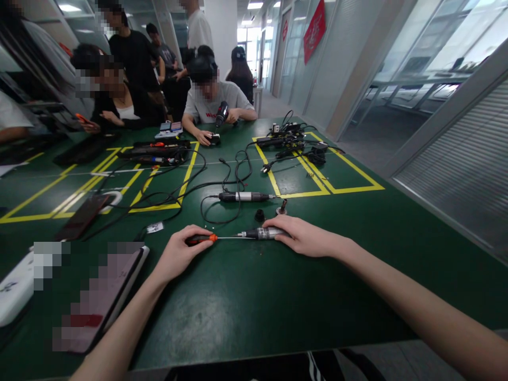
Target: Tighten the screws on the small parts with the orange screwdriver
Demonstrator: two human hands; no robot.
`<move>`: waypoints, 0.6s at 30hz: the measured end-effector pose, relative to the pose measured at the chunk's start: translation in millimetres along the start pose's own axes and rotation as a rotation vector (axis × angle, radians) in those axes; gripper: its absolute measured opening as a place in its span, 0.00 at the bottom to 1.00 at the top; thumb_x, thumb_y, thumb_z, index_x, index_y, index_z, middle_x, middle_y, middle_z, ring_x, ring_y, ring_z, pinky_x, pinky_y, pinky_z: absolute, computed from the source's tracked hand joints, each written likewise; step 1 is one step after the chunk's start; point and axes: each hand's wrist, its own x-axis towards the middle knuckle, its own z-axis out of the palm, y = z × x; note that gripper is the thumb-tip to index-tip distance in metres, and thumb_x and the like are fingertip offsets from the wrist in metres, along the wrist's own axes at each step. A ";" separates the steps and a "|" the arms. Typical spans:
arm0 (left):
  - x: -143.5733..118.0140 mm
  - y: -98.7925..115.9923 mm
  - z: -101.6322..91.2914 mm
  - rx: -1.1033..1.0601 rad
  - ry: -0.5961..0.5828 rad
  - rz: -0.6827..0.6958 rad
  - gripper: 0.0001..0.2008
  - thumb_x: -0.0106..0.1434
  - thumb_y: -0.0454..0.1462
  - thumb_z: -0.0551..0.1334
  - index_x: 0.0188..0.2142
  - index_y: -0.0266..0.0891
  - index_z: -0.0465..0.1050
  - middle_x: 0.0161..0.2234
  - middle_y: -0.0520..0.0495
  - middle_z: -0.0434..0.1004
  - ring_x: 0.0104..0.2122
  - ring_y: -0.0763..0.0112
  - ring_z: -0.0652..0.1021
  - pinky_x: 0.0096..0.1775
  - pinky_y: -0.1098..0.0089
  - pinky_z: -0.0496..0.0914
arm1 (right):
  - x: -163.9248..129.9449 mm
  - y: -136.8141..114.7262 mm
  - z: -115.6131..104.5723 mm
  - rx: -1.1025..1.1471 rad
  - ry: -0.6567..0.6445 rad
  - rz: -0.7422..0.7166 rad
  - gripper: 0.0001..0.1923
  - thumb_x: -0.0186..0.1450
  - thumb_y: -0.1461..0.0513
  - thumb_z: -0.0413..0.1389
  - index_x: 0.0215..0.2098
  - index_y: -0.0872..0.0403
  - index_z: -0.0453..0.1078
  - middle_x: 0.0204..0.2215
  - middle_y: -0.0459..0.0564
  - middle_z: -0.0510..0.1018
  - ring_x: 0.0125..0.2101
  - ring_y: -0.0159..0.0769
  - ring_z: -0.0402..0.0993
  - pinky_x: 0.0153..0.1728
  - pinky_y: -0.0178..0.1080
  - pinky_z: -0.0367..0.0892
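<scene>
Screwdriver (206, 238) with its orange-and-black handle sits clasped in our left hand (180, 255), its thin shaft running straight across to the tip of the silver rotary tool (264, 233) that our right hand (304, 236) closes over and presses flat on the green table (246, 301). Just beyond our right hand's fingers we see a small black cap (259, 215) and a short bit (282, 207), and farther out a second corded tool (243, 197). A dark tablet (99, 296) lies outside our left wrist.

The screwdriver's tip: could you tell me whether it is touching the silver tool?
Touching: the head view shows the screwdriver shaft meeting the silver tool nose without a gap.
</scene>
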 end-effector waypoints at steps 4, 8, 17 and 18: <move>-1.4 -1.2 4.2 0.073 0.001 0.060 0.12 0.62 0.47 0.69 0.39 0.42 0.84 0.38 0.44 0.84 0.39 0.61 0.81 0.45 0.62 0.76 | -3.5 6.4 5.0 0.017 0.070 -0.068 0.16 0.69 0.65 0.55 0.55 0.54 0.70 0.52 0.59 0.79 0.52 0.49 0.76 0.57 0.54 0.70; -0.9 0.5 8.5 0.148 -0.029 0.125 0.13 0.66 0.47 0.66 0.42 0.43 0.83 0.39 0.44 0.83 0.40 0.60 0.81 0.45 0.61 0.76 | -0.7 13.4 9.5 0.016 0.129 -0.135 0.13 0.66 0.65 0.58 0.49 0.54 0.70 0.46 0.57 0.79 0.45 0.46 0.76 0.49 0.51 0.73; -3.5 2.4 11.6 0.201 -0.065 0.200 0.12 0.69 0.44 0.63 0.44 0.41 0.81 0.43 0.43 0.78 0.43 0.61 0.80 0.47 0.62 0.77 | 15.0 18.4 26.3 -0.065 0.178 -0.328 0.16 0.63 0.65 0.59 0.51 0.55 0.71 0.42 0.55 0.79 0.41 0.43 0.76 0.45 0.44 0.73; -4.2 1.6 11.6 0.204 -0.065 0.209 0.12 0.68 0.43 0.64 0.45 0.41 0.80 0.43 0.43 0.78 0.44 0.61 0.80 0.47 0.62 0.77 | 15.2 18.5 27.1 -0.057 0.191 -0.336 0.15 0.64 0.64 0.59 0.49 0.55 0.72 0.41 0.54 0.79 0.40 0.42 0.77 0.44 0.44 0.73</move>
